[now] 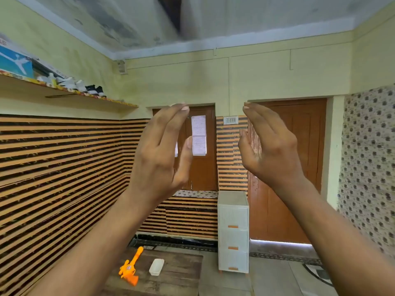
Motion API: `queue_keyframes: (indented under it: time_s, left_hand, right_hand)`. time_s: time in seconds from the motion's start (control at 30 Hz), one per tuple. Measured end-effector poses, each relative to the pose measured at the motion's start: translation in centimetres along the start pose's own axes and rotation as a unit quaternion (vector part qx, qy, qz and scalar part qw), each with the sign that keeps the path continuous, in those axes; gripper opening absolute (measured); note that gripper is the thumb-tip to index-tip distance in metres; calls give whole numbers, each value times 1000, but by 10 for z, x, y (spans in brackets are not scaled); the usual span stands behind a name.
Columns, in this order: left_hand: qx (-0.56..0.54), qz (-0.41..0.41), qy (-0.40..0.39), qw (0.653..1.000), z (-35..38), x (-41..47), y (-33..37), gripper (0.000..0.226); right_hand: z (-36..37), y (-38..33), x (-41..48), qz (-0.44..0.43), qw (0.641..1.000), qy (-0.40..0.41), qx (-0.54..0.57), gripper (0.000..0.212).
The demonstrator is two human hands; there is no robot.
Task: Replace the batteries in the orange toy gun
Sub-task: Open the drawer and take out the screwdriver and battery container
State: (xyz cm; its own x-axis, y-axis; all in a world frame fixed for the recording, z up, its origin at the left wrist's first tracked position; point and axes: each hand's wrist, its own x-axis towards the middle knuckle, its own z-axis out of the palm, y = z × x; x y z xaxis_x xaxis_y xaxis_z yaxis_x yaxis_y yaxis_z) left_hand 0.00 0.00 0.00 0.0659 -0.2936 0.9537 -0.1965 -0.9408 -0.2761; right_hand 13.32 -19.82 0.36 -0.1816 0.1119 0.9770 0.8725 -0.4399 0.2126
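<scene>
Nearest to you, your left hand (162, 146) and right hand (271, 146) are raised in front of you, palms turned toward each other and well apart, fingers (171, 122) straight and loose, holding nothing. The bright orange plastic toy gun (130, 268) lies flat on the dark wooden table (181, 280) far below them, at the very bottom of your view, just beside a small white rectangular plastic container (156, 267). That is the risk: if you reach down without lowering your head, you could nudge the gun or tip the light container, and whatever it holds would scatter; I cannot tell whether batteries are inside. Beyond stand a white plastic drawer unit with orange handles (233, 231) and a brown wooden door (288, 167).
</scene>
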Motion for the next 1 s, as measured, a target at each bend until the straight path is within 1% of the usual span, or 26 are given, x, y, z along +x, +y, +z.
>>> queue_keyframes:
  time_s: [0.17,0.23,0.33,0.43,0.53,0.63,0.8,0.93,1.0]
  left_hand:
    - [9,-2,6,1000,3,0,-1,43]
    - [0,-1,12,1000,2,0,0,42]
    - [-24,-27,29,999,2,-2,9,38]
    - [-68,-68,32,995,3,-7,22,31]
    - [-121,-118,0,986,7,-17,35,24]
    - [-188,-189,-34,963,14,-29,51,21]
    - [-258,-287,-52,921,34,-51,75,18]
    - [-299,-353,-55,885,58,-72,93,15]
    - [-305,-376,-71,872,71,-83,103,14]
  right_hand:
    - [0,-1,-1,0,1000,13,-6,38]
    - [0,-2,-1,-2,1000,25,8,33]
    - [-2,-6,-4,21,998,48,32,23]
    - [-5,-14,-11,67,993,50,87,18]
    - [-10,-22,-25,173,969,17,173,16]
    - [-11,-24,-46,265,937,-17,227,15]
    - [-15,-22,-89,361,895,-59,256,13]
    - [-20,-11,-125,408,869,-60,272,12]
    - [-21,-3,-142,424,861,-58,275,12]
